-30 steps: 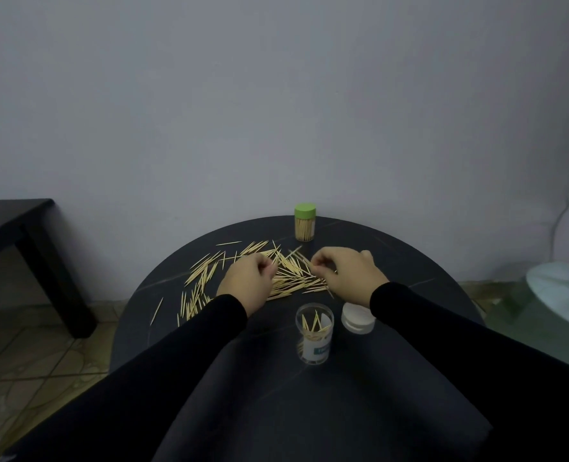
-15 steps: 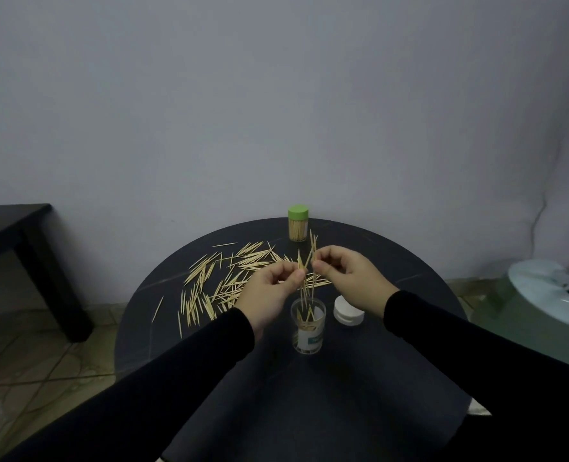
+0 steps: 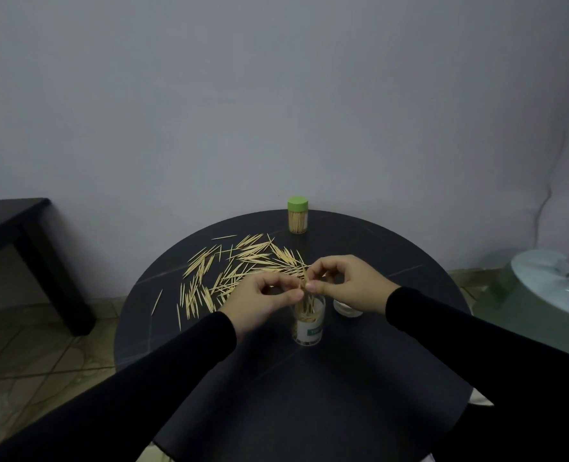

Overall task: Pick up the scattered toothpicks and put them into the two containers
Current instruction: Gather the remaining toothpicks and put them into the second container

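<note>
Half a second before, the toothpicks I pinched had stood tall above my fingers; now they had sunk lower, with only short tips showing above my fingertips and the rest down inside the clear container (image 3: 309, 320). A second before, both hands had been out on the pile itself.

My left hand (image 3: 263, 300) was curled, thumb and forefinger pinching the bundle of toothpicks (image 3: 303, 281) just over the container's mouth. My right hand (image 3: 345, 283) met it from the other side, thumb and forefinger pinching the same bundle, the other fingers arched loosely above. The two hands were together, fingertips nearly touching.

The clear container stood upright near the middle of the round bench (image 3: 310, 411), already holding some toothpicks. Its white lid (image 3: 347, 310) lay just beside it, partly hidden by my right wrist. The scattered toothpicks (image 3: 236, 268) lay toward the far left of the bench. The green-capped container (image 3: 298, 215), full, stood at the far edge.
</note>
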Available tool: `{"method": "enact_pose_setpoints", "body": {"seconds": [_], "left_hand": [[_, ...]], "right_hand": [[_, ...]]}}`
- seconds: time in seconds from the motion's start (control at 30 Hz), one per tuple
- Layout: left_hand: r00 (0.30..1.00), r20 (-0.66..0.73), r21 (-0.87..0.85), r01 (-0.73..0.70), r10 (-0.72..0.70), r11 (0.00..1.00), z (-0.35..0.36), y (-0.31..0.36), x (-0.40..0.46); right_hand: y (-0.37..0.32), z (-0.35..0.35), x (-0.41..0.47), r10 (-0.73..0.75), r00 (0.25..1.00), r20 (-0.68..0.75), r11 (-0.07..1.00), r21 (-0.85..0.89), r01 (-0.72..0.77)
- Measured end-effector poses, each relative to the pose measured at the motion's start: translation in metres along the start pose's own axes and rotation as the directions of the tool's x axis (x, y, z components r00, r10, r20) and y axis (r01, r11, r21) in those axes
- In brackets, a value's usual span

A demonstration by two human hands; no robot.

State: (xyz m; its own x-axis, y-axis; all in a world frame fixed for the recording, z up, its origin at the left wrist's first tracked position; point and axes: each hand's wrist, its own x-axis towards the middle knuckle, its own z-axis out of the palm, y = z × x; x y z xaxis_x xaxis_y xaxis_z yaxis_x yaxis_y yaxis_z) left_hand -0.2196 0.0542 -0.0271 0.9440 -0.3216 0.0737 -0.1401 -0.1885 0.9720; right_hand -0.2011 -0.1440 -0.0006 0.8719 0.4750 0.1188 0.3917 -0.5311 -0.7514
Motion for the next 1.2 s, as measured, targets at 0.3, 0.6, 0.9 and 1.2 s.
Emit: {"method": "enact_pose_setpoints", "body": {"seconds": [0.3, 0.6, 0.9, 1.2], "left_hand": [[0.995, 0.076, 0.2, -0.086, 0.072, 0.976, -0.003, -0.004, -0.002], [0.988, 0.007, 0.426, -0.14, 0.152, 0.894, -0.002, -0.009, 0.008], [0.981, -0.083, 0.481, -0.114, 0.174, 0.869, -0.013, -0.011, 0.018], [0.967, -0.239, 0.858, 0.252, -0.087, 0.447, -0.032, -0.024, 0.043]], "right_hand": [[0.005, -0.009, 0.001, -0.006, 0.998, 0.056, 0.995, -0.096, 0.012], [0.013, -0.016, 0.005, 0.109, 0.987, 0.121, 0.943, -0.325, -0.064], [0.015, -0.021, 0.019, 0.182, 0.966, 0.184, 0.905, -0.417, -0.091], [0.033, -0.016, 0.054, 0.156, 0.988, -0.017, 0.675, -0.728, -0.119]]}}
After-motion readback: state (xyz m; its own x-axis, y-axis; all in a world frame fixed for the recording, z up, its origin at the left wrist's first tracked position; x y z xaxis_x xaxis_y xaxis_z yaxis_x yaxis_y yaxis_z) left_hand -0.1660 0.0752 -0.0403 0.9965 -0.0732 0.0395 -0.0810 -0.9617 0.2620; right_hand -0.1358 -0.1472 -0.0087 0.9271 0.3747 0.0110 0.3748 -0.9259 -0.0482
